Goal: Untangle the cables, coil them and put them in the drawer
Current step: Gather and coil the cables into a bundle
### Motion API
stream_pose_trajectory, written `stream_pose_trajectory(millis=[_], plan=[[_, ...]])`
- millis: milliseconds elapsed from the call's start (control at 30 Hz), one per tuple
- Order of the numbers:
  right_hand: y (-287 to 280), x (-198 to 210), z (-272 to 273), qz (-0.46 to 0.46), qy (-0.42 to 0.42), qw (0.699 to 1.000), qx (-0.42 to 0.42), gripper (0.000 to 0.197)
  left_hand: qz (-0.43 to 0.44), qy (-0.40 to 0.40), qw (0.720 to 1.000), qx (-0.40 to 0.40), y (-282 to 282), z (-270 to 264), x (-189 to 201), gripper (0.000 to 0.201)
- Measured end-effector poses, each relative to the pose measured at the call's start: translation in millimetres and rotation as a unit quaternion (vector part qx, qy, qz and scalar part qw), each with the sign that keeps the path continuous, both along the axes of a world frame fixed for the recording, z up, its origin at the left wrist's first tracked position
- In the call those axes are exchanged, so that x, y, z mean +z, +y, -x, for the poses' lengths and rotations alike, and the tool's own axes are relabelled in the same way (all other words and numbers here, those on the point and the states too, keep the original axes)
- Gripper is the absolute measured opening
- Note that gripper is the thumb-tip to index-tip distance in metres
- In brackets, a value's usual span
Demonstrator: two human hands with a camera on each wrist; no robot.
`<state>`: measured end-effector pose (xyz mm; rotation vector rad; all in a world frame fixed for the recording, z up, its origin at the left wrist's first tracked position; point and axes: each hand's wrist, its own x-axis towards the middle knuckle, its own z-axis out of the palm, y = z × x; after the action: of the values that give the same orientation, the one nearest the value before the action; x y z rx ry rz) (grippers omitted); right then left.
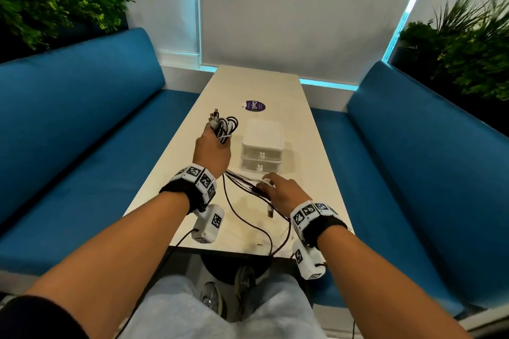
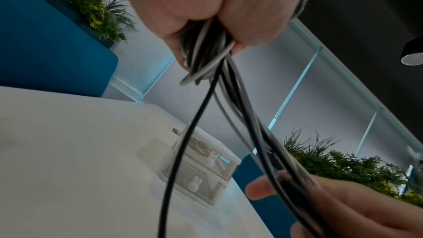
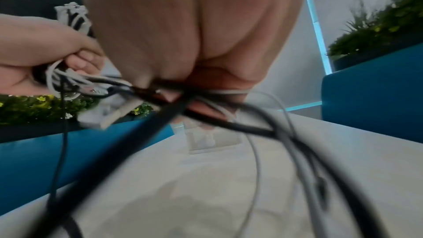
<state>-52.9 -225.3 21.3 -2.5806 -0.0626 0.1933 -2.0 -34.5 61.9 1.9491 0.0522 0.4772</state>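
Observation:
My left hand (image 1: 213, 146) grips a coiled bundle of black and white cables (image 1: 224, 125) raised over the table, left of the white two-drawer box (image 1: 261, 150); the plug ends stick up above the fist. In the left wrist view the left hand (image 2: 206, 30) closes round the cable bundle (image 2: 206, 57), and several strands run down to the right hand (image 2: 343, 204). My right hand (image 1: 278, 191) holds these loose strands (image 1: 245, 183) in front of the box, its fingers curled on them (image 3: 183, 97). The remaining cable (image 1: 248, 221) trails over the table's near edge. Both drawers look shut.
The long pale table (image 1: 311, 187) carries a purple round sticker (image 1: 254, 106) beyond the drawer box. Blue benches (image 1: 82, 129) flank it on both sides, with plants (image 1: 52, 0) behind. My knees and shoes sit below the near edge.

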Motion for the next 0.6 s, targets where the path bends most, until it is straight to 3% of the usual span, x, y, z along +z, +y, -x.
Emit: stream_pose_trajectory(millis=[133,267,367,467,600], plan=[[-14.8,-5.1,-0.5,-0.029,0.039,0.999,0.002,0.063,-0.014,-0.008,0.999,0.031,19.0,-4.8,0.0,0.025],[-40.5,-16.6,2.7,0.04,0.085,0.995,0.026,0.043,-0.013,-0.004,0.997,0.073,32.2,-7.9,0.6,0.027],[-45.2,-15.3,3.2,0.165,0.046,0.985,0.028,0.033,-0.019,0.005,0.998,0.058,27.2,-6.2,-6.5,0.029],[-49.0,-8.0,9.8,0.304,0.023,0.951,0.052,0.034,-0.013,0.007,0.998,0.054,22.3,-6.0,-7.5,0.031],[-54.0,-10.7,15.5,0.359,0.01,0.931,0.066,0.076,-0.004,0.001,0.998,0.057,19.7,-6.4,0.0,0.031]])
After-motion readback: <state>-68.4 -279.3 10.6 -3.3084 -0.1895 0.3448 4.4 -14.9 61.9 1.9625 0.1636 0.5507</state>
